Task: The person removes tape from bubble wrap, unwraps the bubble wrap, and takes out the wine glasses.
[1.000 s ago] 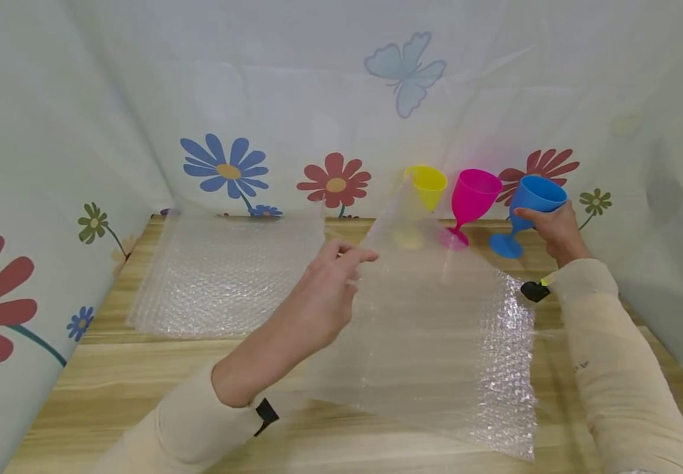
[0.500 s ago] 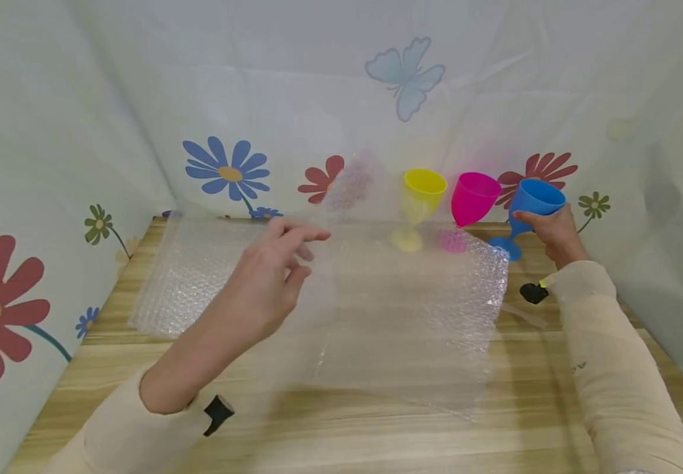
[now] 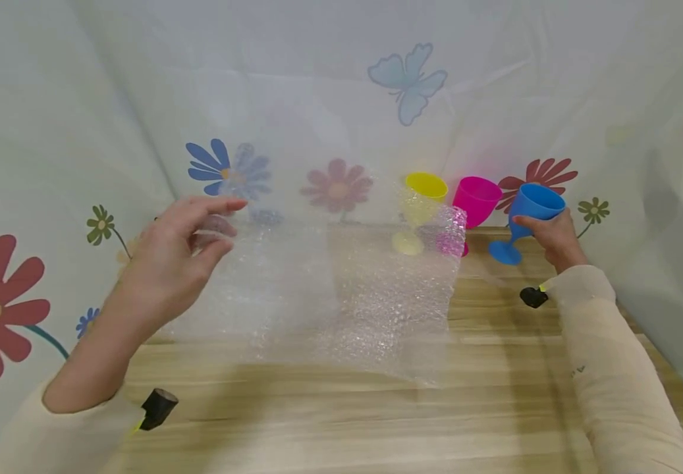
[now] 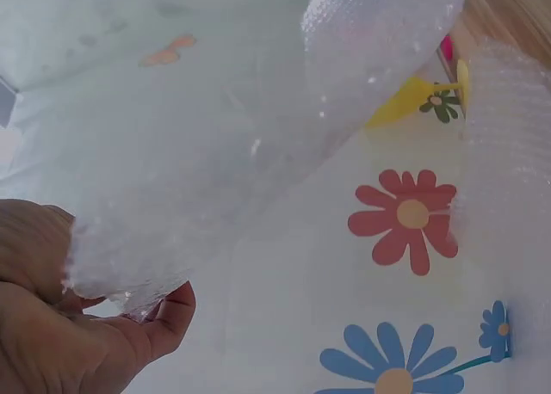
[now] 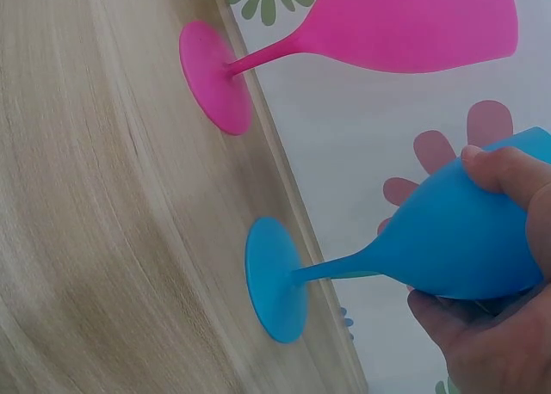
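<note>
A clear sheet of bubble wrap (image 3: 388,296) hangs from my left hand (image 3: 166,263), which pinches its edge between thumb and fingers in the left wrist view. The sheet spreads rightward above the table and overlaps the yellow goblet (image 3: 427,186) and part of the pink goblet (image 3: 476,196) in the head view. At the back right, my right hand (image 3: 557,240) grips the bowl of a blue goblet (image 5: 465,230), thumb on one side and fingers on the other. All three goblets are upright in a row.
More bubble wrap (image 4: 521,196) shows at the right of the left wrist view, largely veiled by the held sheet in the head view. A flower-printed cloth (image 3: 294,112) closes in the back and sides of the wooden table (image 3: 341,428).
My left hand has moved left, drawing the bubble wrap sheet leftward across the table and over the bubble wrap there. My right hand has stayed on the blue goblet.
</note>
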Tool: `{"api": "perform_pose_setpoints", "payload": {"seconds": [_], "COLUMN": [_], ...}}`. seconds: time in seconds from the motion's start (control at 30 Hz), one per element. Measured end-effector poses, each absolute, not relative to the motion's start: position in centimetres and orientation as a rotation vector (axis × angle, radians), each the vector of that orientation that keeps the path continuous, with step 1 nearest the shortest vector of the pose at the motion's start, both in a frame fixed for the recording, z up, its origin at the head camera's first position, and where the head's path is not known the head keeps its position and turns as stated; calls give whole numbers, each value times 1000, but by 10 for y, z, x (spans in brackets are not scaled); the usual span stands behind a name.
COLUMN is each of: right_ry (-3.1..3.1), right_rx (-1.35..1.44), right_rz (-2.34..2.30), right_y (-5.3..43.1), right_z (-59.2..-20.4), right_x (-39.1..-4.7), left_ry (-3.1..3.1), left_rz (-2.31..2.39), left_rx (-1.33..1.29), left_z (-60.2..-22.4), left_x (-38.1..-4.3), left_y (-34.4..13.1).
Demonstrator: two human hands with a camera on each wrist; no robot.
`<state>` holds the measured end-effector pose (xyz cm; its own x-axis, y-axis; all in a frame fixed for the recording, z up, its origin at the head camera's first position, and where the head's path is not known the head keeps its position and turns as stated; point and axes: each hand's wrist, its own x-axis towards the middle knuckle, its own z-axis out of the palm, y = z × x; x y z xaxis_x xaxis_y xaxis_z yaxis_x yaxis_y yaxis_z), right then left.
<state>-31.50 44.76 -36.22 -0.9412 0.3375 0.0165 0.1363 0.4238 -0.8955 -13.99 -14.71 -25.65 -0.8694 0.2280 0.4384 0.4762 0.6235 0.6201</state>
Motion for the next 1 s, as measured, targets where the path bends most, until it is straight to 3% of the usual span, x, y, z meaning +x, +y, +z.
{"api": "perform_pose_setpoints", "payload": {"seconds": [0.63, 1.0], "right_ry": [-2499, -2479], "right_rx": [-418, -416], "right_rz": [1535, 1538], "right_y": [453, 455], "right_z": [-361, -362], "right_x": [-309, -308], "left_ry": [-2668, -2751], "left_rz": [-1292, -1394], "left_rx": [-160, -50], "left_z": [-261, -307], "left_x": [-187, -226], "left_y": [-238, -279]}}
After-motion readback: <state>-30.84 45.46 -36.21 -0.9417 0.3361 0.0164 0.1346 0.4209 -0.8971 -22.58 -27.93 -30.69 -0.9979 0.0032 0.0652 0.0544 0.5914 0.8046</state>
